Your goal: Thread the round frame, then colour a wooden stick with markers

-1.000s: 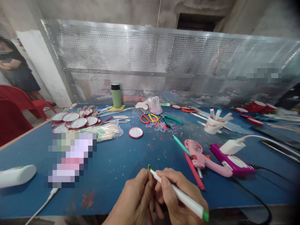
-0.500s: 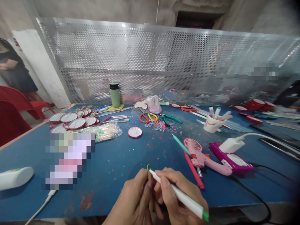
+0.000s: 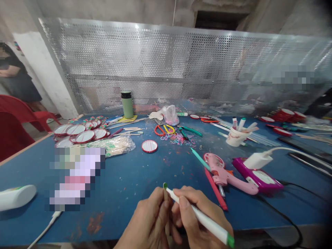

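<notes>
We see a long blue counter (image 3: 124, 180), scuffed and flecked with paint, its near edge at the bottom of the view, and behind it a perforated metal screen (image 3: 181, 69) that runs the full width against a bare concrete wall. At the near edge our right hand (image 3: 199, 218) grips a white marker (image 3: 197, 216) with a green tip and green end cap, the tip pointing up and away; our left hand (image 3: 150, 221) is closed around a thin stick (image 3: 166, 200) pressed just beside the marker's tip. To the right of the hands lie a pink glue gun (image 3: 225, 173), a red pen (image 3: 215, 188) and a magenta power strip (image 3: 256, 176) with a white charger plugged in. Farther back sit a green flask (image 3: 127, 104), red-and-yellow scissors (image 3: 163, 130), a scatter of coloured rubber bands (image 3: 177, 139) and a paper cup (image 3: 234, 138) of markers. At the left, red-rimmed round discs (image 3: 77, 133) are piled beside a bag of wooden sticks (image 3: 116, 145), and one disc lies alone mid-counter. A white tube (image 3: 17, 197) lies at the far left. Beyond the counter's left end stand red plastic chairs (image 3: 20, 117) and another person (image 3: 15, 76).
</notes>
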Action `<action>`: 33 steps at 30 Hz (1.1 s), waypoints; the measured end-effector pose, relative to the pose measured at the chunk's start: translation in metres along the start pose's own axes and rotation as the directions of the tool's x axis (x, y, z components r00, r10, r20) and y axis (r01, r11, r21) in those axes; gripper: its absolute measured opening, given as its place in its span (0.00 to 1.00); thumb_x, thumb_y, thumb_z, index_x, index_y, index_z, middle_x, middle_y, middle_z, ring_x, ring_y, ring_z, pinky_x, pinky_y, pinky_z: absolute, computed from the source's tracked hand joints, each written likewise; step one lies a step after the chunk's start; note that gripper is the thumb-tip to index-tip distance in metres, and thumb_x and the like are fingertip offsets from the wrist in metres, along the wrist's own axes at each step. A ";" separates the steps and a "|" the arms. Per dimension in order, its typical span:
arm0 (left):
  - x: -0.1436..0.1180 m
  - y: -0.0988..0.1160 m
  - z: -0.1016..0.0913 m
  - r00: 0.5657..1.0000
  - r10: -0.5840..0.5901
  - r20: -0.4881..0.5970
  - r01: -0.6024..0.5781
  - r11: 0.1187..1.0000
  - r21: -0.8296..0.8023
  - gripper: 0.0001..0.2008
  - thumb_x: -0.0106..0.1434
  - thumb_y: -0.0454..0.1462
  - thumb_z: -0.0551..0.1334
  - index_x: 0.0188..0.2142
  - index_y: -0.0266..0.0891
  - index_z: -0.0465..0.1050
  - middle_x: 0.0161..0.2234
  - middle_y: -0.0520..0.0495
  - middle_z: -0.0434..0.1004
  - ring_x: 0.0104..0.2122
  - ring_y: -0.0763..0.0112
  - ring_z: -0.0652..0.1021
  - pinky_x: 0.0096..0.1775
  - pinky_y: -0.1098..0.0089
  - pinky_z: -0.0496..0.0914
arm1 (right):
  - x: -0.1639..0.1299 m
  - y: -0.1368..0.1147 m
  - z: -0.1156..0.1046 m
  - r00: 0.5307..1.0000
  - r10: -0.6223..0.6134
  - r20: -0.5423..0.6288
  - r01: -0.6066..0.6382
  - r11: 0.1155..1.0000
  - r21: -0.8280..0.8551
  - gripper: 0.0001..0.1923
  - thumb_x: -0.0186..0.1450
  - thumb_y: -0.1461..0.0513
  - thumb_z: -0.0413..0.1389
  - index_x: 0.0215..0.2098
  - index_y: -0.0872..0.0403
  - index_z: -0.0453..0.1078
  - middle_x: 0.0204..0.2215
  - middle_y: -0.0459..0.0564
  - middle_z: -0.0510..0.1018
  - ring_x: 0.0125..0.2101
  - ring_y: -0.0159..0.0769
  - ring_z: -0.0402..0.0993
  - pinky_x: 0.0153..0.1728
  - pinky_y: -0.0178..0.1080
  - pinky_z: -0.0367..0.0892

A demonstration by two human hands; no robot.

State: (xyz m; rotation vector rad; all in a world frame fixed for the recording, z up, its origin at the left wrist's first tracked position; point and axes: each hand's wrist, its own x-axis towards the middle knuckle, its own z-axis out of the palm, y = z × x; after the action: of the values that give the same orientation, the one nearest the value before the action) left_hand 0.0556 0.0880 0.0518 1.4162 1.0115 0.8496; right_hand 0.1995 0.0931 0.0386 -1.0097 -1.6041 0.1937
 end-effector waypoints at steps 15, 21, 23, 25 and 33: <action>-0.001 -0.003 0.000 1.000 0.010 -0.014 -0.010 1.000 0.020 0.20 0.69 0.54 0.49 0.35 0.40 0.62 0.22 0.50 0.76 0.16 0.78 0.74 0.18 0.80 0.62 | -0.003 0.002 0.001 1.000 -0.001 0.001 0.001 1.000 -0.006 0.09 0.65 0.66 0.54 0.36 0.54 0.78 0.22 0.48 0.81 0.28 0.40 0.81 0.37 0.42 0.76; 0.000 -0.008 -0.001 1.000 0.008 0.003 -0.008 1.000 0.017 0.21 0.70 0.54 0.48 0.35 0.40 0.62 0.22 0.49 0.77 0.16 0.76 0.75 0.20 0.79 0.64 | -0.003 0.000 0.005 0.998 0.036 -0.053 -0.034 0.999 0.039 0.08 0.66 0.66 0.55 0.35 0.53 0.77 0.21 0.45 0.80 0.25 0.36 0.79 0.36 0.40 0.74; 0.001 -0.008 -0.001 1.000 0.014 -0.002 -0.014 1.000 0.020 0.21 0.70 0.54 0.48 0.34 0.40 0.62 0.21 0.48 0.77 0.17 0.76 0.75 0.21 0.79 0.64 | -0.003 -0.001 0.006 0.997 0.048 -0.065 -0.045 0.998 0.048 0.08 0.66 0.66 0.54 0.35 0.52 0.77 0.21 0.44 0.79 0.24 0.35 0.78 0.36 0.39 0.74; 0.001 -0.007 -0.001 1.000 0.020 -0.001 -0.020 1.000 0.023 0.21 0.70 0.54 0.48 0.34 0.40 0.62 0.21 0.48 0.78 0.16 0.77 0.74 0.21 0.79 0.64 | -0.002 -0.002 0.007 0.996 0.051 -0.075 -0.047 0.997 0.057 0.08 0.66 0.66 0.55 0.34 0.52 0.77 0.20 0.44 0.79 0.23 0.34 0.78 0.34 0.38 0.73; 0.000 -0.010 -0.001 1.000 0.007 0.013 -0.006 0.999 -0.041 0.20 0.70 0.53 0.49 0.33 0.40 0.61 0.23 0.48 0.79 0.15 0.79 0.73 0.18 0.80 0.62 | 0.000 -0.007 0.011 0.979 0.102 -0.176 -0.077 0.986 0.148 0.08 0.66 0.66 0.56 0.32 0.53 0.77 0.18 0.43 0.75 0.18 0.31 0.73 0.30 0.36 0.73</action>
State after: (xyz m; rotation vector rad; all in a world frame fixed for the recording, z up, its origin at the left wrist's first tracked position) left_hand 0.0541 0.0883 0.0417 1.3896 0.9747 0.8598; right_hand 0.1866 0.0929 0.0397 -0.9627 -1.3597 0.2640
